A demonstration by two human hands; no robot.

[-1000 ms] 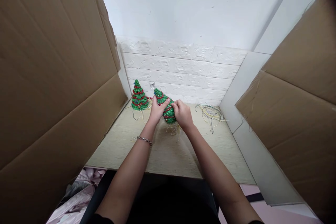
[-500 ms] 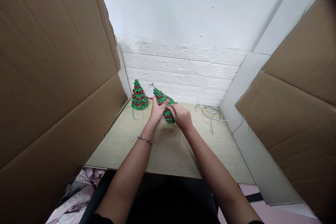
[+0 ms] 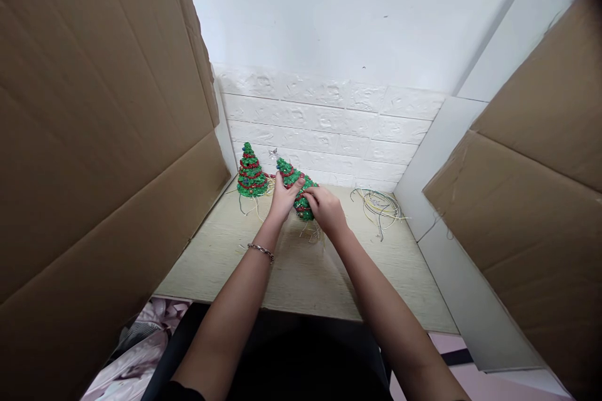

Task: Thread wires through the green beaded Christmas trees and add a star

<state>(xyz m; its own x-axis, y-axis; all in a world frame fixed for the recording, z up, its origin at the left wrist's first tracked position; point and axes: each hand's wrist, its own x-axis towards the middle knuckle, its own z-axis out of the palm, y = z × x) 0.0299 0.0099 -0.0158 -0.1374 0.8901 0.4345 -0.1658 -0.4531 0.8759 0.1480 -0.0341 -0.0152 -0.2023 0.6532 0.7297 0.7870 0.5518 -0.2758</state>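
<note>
A small green Christmas tree [image 3: 305,203] with red garland and a clear star [image 3: 273,153] at its tip leans to the left between my hands. My left hand [image 3: 285,195] is closed round its upper and middle part, thumb on the near side. On its lower right side, my right hand [image 3: 328,207] pinches with thumb and forefinger; whatever lies between those fingertips is too small to make out. Thin pale wires [image 3: 311,235] hang under the tree's base. A similar Christmas tree [image 3: 251,172] stands upright to the left, with loose wires at its foot.
A loose coil of yellow and dark wires [image 3: 379,205] lies at the table's back right. Cardboard panels [image 3: 117,156] flank the pale wooden table [image 3: 305,282] on both sides. Behind it rises a white brick-patterned wall [image 3: 324,116].
The view has shifted very slightly. Both hands keep almost the same place on the tilted tree, with only small finger movement in the right hand.
</note>
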